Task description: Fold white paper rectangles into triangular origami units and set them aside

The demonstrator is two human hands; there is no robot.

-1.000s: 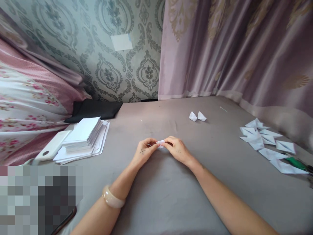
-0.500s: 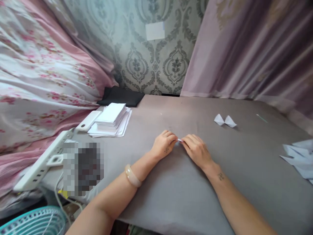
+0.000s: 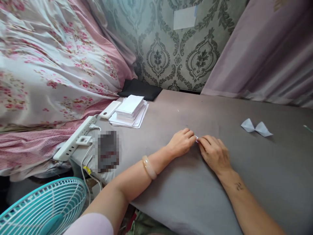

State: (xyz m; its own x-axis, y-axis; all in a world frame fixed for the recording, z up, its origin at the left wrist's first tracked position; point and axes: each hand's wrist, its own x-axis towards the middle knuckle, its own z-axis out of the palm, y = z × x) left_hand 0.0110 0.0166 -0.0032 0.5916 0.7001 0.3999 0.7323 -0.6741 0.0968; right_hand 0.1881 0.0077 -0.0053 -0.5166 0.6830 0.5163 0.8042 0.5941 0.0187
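Between my two hands is a small piece of white paper (image 3: 197, 139), mostly hidden by the fingers. My left hand (image 3: 182, 142), with a pale bangle (image 3: 149, 167) on its forearm, pinches the paper's left side. From the right, my right hand (image 3: 214, 152) pinches the other side, fingers curled close to the left fingertips. Both hands rest low over the grey-covered table (image 3: 186, 192). To the right of them lies a folded white paper shape (image 3: 256, 127) with two pointed wings, like a bow.
A stack of white paper (image 3: 129, 109) stands at the left, near a white power bank (image 3: 110, 109) and a black folded item (image 3: 140, 89). A power strip (image 3: 75, 138) with cables runs along the left edge. Below it is a turquoise fan (image 3: 46, 209).
The view has swung left and down, so things appear farther right and more of the fan shows. Both hands still pinch the small paper. The papers at the far right have left view.
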